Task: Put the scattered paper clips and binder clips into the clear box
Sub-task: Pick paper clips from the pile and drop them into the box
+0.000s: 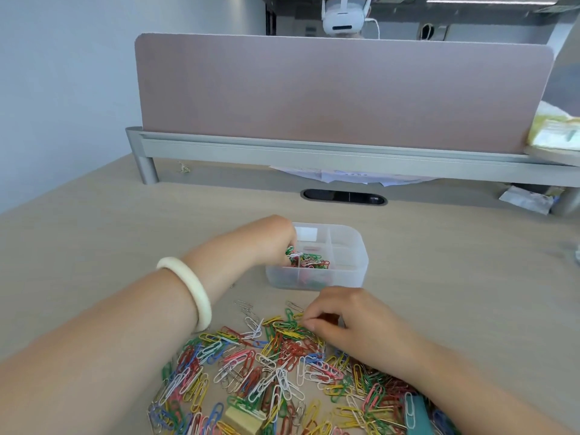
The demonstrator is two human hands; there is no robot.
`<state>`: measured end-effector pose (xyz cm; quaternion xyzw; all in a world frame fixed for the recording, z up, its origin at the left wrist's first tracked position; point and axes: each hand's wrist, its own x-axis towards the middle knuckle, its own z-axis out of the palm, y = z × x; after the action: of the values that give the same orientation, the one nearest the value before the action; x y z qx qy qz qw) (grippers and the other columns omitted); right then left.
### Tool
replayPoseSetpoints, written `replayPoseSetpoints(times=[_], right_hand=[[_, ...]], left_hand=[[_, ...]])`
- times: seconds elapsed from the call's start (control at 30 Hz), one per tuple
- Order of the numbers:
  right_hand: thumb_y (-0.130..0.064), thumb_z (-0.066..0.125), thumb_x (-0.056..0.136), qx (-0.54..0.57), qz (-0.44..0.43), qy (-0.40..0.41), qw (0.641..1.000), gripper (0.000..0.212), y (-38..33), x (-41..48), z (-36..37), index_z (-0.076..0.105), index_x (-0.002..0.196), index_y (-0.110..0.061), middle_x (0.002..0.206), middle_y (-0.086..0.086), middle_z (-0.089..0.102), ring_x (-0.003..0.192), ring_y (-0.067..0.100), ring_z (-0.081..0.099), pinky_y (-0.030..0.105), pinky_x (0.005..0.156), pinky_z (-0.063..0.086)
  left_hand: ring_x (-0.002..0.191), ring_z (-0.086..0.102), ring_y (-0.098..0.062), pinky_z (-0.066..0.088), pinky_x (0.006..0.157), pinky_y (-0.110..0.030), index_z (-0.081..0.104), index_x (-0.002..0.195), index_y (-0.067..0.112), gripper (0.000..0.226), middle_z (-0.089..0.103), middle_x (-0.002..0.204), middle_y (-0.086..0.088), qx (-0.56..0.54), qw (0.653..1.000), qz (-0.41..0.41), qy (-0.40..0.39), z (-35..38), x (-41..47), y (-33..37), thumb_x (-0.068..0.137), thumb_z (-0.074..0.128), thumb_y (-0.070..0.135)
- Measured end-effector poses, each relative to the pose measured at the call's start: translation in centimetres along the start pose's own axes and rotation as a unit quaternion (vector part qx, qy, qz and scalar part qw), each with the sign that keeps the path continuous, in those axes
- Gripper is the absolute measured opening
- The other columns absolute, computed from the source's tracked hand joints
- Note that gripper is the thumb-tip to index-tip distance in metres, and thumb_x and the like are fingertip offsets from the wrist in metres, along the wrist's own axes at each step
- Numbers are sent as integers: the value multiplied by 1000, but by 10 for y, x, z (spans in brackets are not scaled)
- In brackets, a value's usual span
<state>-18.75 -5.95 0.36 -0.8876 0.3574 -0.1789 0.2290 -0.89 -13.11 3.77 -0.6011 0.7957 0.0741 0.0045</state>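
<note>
The box (340, 277) stands on the tabletop (94, 233) just beyond the heap of paper clips (251, 372), straight ahead of the person. The left hand (276, 240) is at the box's left rim, its fingers curled round a bunch of paper clips over the near-left compartment. The right hand (354, 321) pinches paper clips at the heap's far edge, just short of the box's near wall. Its load likely goes forward and slightly left.
</note>
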Motion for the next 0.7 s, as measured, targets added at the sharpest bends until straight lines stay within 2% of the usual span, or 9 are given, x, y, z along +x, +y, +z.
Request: replayPoseSetpoints(times=[0.07,0.1,0.17,0.23,0.3,0.4,0.53,0.6,0.7], right_hand=[[-27,57,87,0,-4,-4,1000,13,3,0,0,69,89,-22,88,-15,62,75,-11,55,9,66,40],[-27,58,86,-4,-6,-4,1000,14,4,0,0,70,90,-22,91,-12,65,79,-6,55,10,68,40],[-28,59,86,-7,-6,-1,1000,14,7,-1,0,70,92,-24,92,-12,65,78,-4,53,8,67,39],[-28,59,86,-6,-6,3,1000,13,7,-1,0,69,94,-25,89,-16,60,74,-11,50,6,66,37],[-27,60,85,-4,-6,4,1000,14,7,-1,0,68,96,-26,88,-17,56,73,-14,50,5,66,36],[-30,63,83,4,-3,6,1000,18,7,-2,0,66,101,-27,86,-15,53,74,-3,53,9,67,40],[-45,68,74,-1,16,-12,1000,46,5,-3,0,57,116,-31,83,-17,42,77,1,48,18,74,42],[-53,67,71,-18,22,-52,998,62,3,-3,1,48,126,-32,90,-17,41,84,1,47,22,82,43],[-64,62,67,-75,29,-109,991,82,-3,-1,3,33,136,-34,106,-11,40,101,7,44,27,94,40]], left_hand=[[60,33,-25,24,50,-28,42,52,14,27,38,55,-6,46,998,10,-30,-3,3,4,74,57,9],[61,37,-25,30,53,-27,48,56,16,22,44,58,-5,43,998,8,-38,-5,3,5,74,59,10],[73,54,-25,44,67,-26,66,83,16,9,61,77,-4,9,999,2,-45,-11,2,6,75,65,14],[87,62,-23,49,78,-29,65,101,13,28,68,95,-5,-42,998,-11,-45,-17,-1,4,73,69,15],[88,63,-21,49,79,-27,65,101,13,31,69,100,-5,-70,997,-4,-21,-19,-7,2,72,73,17],[83,59,-14,44,73,-23,66,99,16,29,67,99,2,-88,995,0,53,-22,-27,-2,72,74,21],[72,59,-4,45,70,-20,68,95,20,24,60,85,15,-163,979,32,117,-15,-77,-10,73,73,28],[78,57,-3,42,67,-12,66,97,29,35,56,89,19,-178,981,39,60,-6,-105,-24,65,74,43],[96,42,10,33,76,-3,48,118,46,80,37,110,30,-157,984,18,-75,13,-135,-47,44,67,73]])
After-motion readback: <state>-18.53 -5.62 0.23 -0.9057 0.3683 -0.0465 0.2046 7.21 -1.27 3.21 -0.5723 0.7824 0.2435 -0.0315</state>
